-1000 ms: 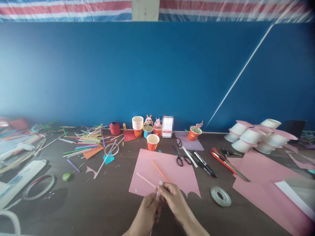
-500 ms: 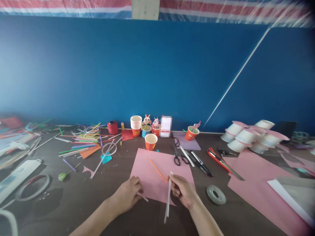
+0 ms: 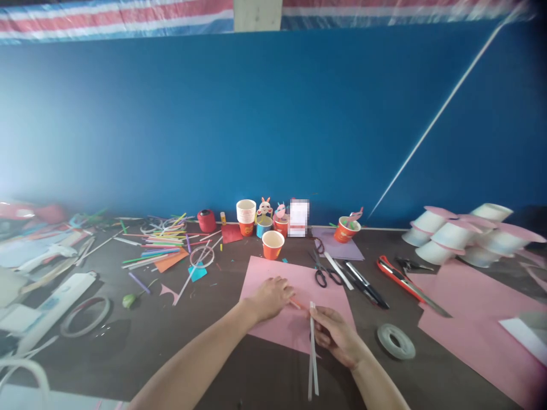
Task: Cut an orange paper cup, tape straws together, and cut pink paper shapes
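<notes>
A sheet of pink paper lies on the dark table below both my hands. My left hand is closed over the upper part of a thin orange straw; its fingertips are partly hidden. The straw's lower end reaches toward my right hand. White straws hang downward from the pinched thumb and fingers of that hand, their tops close together and their lower ends slightly spread. An orange paper cup stands just behind the paper.
Black scissors, a pen and a red cutter lie right of the paper. A tape roll is near my right wrist. Coloured straws are piled at the left, stacked white cups at the right.
My left hand has moved right and away from me, onto the orange straw. The pale strip under its fingers no longer shows. My right hand still holds the white straws; the view has shifted slightly.
</notes>
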Action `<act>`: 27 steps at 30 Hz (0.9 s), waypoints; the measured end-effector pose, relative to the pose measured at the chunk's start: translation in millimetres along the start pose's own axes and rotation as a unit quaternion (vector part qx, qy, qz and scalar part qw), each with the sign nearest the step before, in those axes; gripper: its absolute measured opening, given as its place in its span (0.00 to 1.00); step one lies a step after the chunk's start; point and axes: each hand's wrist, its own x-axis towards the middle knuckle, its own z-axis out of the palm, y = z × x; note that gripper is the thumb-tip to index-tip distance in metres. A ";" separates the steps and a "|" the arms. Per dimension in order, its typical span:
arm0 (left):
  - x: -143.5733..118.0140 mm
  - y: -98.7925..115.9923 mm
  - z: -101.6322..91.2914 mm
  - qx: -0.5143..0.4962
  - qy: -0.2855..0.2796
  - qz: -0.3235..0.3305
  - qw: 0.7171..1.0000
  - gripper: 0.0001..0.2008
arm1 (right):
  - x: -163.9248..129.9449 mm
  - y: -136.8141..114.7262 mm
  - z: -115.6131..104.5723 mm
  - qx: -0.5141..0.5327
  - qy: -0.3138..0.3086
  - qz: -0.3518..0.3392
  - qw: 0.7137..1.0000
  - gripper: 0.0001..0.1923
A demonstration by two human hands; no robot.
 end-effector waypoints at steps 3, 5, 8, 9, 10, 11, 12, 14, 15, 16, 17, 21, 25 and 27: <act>-1.8 -3.5 4.4 0.008 -0.007 -0.025 1.000 0.12 | 1.0 1.2 -1.2 -0.004 0.000 -0.001 1.000 0.15; -12.5 -7.5 3.6 0.014 -0.007 -0.049 0.999 0.12 | 1.2 1.4 -1.4 -0.001 -0.004 -0.002 1.000 0.14; -34.9 -16.8 -0.3 0.022 -0.007 -0.085 0.996 0.11 | 1.0 0.8 -0.8 -0.005 -0.003 -0.002 1.000 0.14; -42.2 -21.3 -2.4 0.024 -0.007 -0.096 0.995 0.10 | 0.8 0.6 -0.5 -0.007 0.000 -0.002 1.000 0.15; -48.8 -26.8 -5.3 0.027 -0.005 -0.108 0.994 0.10 | 0.6 0.4 -0.1 -0.008 0.004 -0.002 1.000 0.15; -54.6 -33.2 -8.9 0.030 0.001 -0.123 0.992 0.09 | 0.4 0.3 0.1 -0.009 0.006 -0.002 1.000 0.15; -59.4 -40.7 -13.3 0.034 0.011 -0.141 0.989 0.09 | 0.2 0.2 0.3 -0.008 0.007 -0.001 1.000 0.15; -66.8 -58.0 -23.4 0.043 0.041 -0.187 0.981 0.10 | 0.1 0.4 0.6 -0.007 0.008 0.000 1.000 0.15; -69.9 -67.2 -28.6 0.048 0.060 -0.211 0.974 0.12 | 0.1 0.7 0.6 -0.007 0.009 0.000 1.000 0.15; -72.8 -76.3 -33.4 0.052 0.080 -0.236 0.967 0.13 | 0.2 1.0 0.5 -0.007 0.010 0.000 1.000 0.15; -75.7 -84.9 -37.4 0.056 0.102 -0.261 0.958 0.14 | 0.4 1.4 0.4 -0.006 0.011 0.000 1.000 0.15; -91.3 -111.8 -44.3 0.070 0.174 -0.352 0.917 0.21 | 1.5 2.8 -0.4 -0.006 0.008 -0.001 1.000 0.15; -119.6 -136.3 -47.7 0.072 0.163 -0.409 0.895 0.17 | 1.8 3.1 -0.9 -0.013 0.007 0.004 1.000 0.15; -139.0 -152.3 -52.1 0.080 0.149 -0.453 0.875 0.16 | 1.4 3.0 -1.0 -0.013 0.007 0.004 1.000 0.15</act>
